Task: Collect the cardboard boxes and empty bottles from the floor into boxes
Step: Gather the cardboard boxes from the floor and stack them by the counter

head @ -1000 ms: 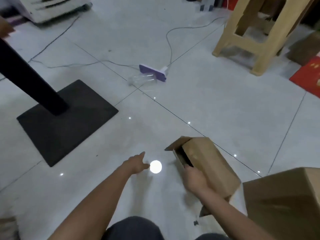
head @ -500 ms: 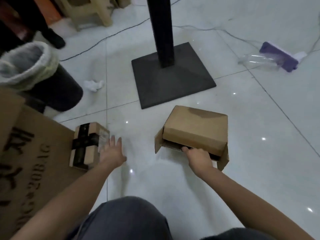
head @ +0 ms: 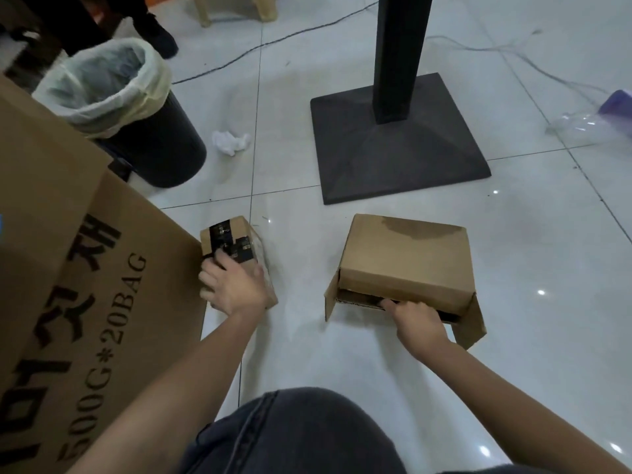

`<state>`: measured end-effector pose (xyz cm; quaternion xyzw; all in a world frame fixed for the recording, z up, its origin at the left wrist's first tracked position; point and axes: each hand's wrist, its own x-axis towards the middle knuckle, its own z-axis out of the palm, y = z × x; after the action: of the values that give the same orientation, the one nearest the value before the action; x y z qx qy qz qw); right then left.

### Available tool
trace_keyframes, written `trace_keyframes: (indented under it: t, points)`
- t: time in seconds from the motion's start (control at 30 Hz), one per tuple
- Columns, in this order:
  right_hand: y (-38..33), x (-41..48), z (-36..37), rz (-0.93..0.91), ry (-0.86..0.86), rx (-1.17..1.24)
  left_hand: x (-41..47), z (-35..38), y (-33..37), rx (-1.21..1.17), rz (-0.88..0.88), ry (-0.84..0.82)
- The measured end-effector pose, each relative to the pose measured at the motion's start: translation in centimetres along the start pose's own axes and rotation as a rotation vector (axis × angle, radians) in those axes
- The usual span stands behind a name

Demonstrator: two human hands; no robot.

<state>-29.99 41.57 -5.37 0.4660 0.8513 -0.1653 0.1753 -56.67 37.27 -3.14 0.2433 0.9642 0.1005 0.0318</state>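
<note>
Pick-up step is happening here: the left hand (head: 236, 285) is curling its fingers over the small taped box (head: 239, 234), which is sitting on the floor (head: 301, 343) near-left of the black stand base (head: 393, 165) and right against the big printed carton (head: 102, 285). The right hand (head: 419, 319) is hooking its fingers into the open mouth of the flat cardboard box (head: 407, 258) lying just on the near side of that base. Next, I'm guessing, both are needing a lift and a swing left of the base into the carton, while the empty bottle (head: 581, 126) right of the base is waiting.
</note>
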Motion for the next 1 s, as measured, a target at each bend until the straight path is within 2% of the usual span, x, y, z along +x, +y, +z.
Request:
trace_keyframes:
  t: [0.1,0.13,0.27,0.37,0.47,0.6,0.67,0.73,0.8,0.9,0.97,1.0]
  points:
    - [0.0,-0.1,0.3,0.048,-0.002,0.027,0.5,0.3,-0.7,-0.184,-0.28,-0.086]
    - [0.0,-0.1,0.4,0.063,0.004,0.041,0.7,0.5,-1.0,-0.234,-0.324,-0.132]
    - [-0.2,-0.6,1.1,0.12,0.111,0.054,0.5,1.0,-0.9,-0.434,-0.275,-0.189]
    - [0.7,-0.5,1.3,0.186,0.201,0.059,-0.3,1.3,0.1,-0.542,-0.277,-0.311]
    - [1.9,-0.4,1.4,0.284,0.251,0.056,-1.1,1.1,1.3,-0.442,-0.046,-0.319]
    - [3.7,-0.6,2.6,0.376,0.34,-0.005,-3.7,0.8,3.9,-0.146,0.364,-0.162]
    - [4.9,-1.0,2.7,0.415,0.339,0.001,-5.1,1.2,4.5,-0.029,0.573,-0.139]
    - [6.3,-1.9,2.8,0.437,0.287,-0.022,-5.9,1.7,4.6,-0.151,0.643,-0.239]
    - [7.4,-2.9,3.1,0.434,0.232,-0.076,-6.3,1.9,4.8,-0.336,0.541,-0.314]
    - [8.3,-4.4,3.4,0.411,0.198,-0.119,-5.6,2.2,4.9,-0.275,0.28,-0.278]
    - [8.8,-5.1,3.5,0.417,0.175,-0.116,-4.7,2.6,4.4,-0.207,0.139,-0.446]
    - [9.0,-5.3,3.5,0.415,0.159,-0.111,-4.6,2.8,4.2,-0.255,0.075,-0.548]
